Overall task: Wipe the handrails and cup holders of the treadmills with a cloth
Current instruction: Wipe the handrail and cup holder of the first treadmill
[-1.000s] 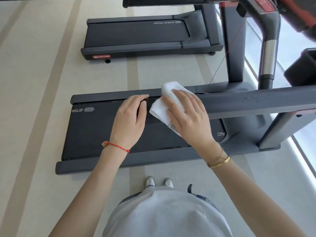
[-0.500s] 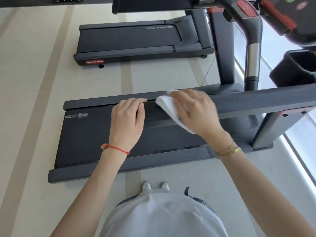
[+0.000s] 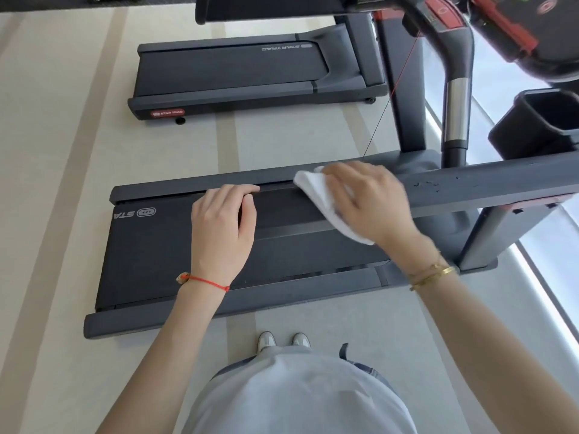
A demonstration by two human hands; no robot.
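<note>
The near treadmill's dark grey handrail runs from the middle of the view to the right edge. My right hand wraps a white cloth over the rail, with part of the cloth hanging below my palm. My left hand grips the rail's free end, its fingers curled over the top. A black cup holder sits above the rail at the right edge.
The near treadmill's deck lies below my hands and a second treadmill stands beyond it. An upright post, a curved grip with a silver section and the console crowd the upper right. My feet stand on striped floor.
My right hand has slid a little to the right along the rail and the cloth is more bunched under it. My left hand has stayed on the rail's end.
</note>
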